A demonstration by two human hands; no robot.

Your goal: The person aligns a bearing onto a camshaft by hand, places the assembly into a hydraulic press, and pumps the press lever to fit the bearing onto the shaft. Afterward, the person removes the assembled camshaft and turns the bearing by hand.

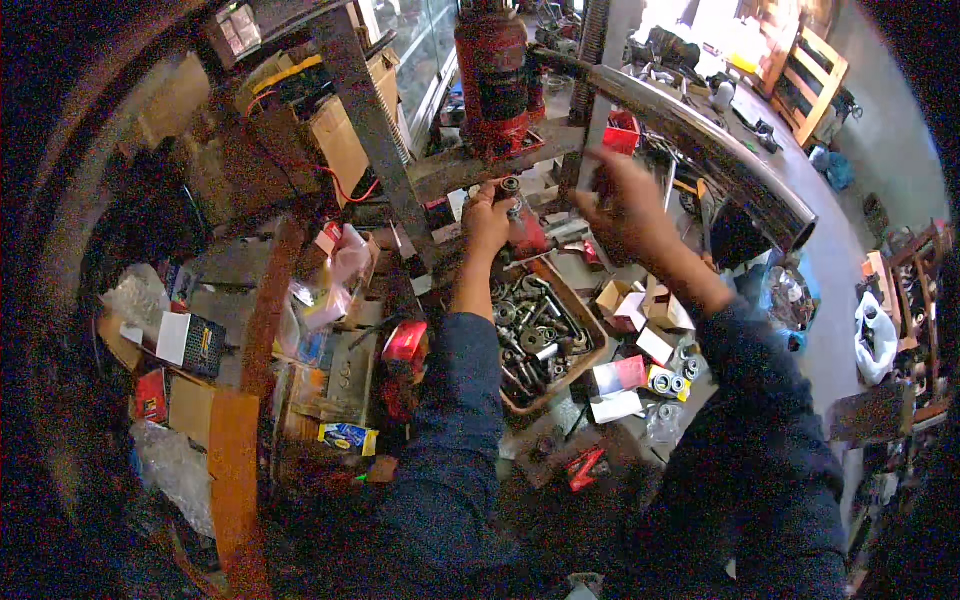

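My left hand [486, 222] is closed around a small round metal part [511, 188], under the crossbar of a steel press frame [450, 172]. Its fingers hide much of the part. A red bottle jack [492, 85] stands on that crossbar, above the hand. My right hand [632, 208] is beside the right post of the frame, smeared by motion. Its thumb and forefinger look apart, and nothing shows between them. Just below the two hands lies a red tool or part [527, 235], partly covered by my left hand.
A long metal tube [740, 150] reaches from near the jack to the right, above my right forearm. Nearer me sits a tray [597, 358] of loose metal parts. Small boxes [655, 343] and bearings [662, 382] lie right of it. Cardboard and packaging [190, 410] crowd the left.
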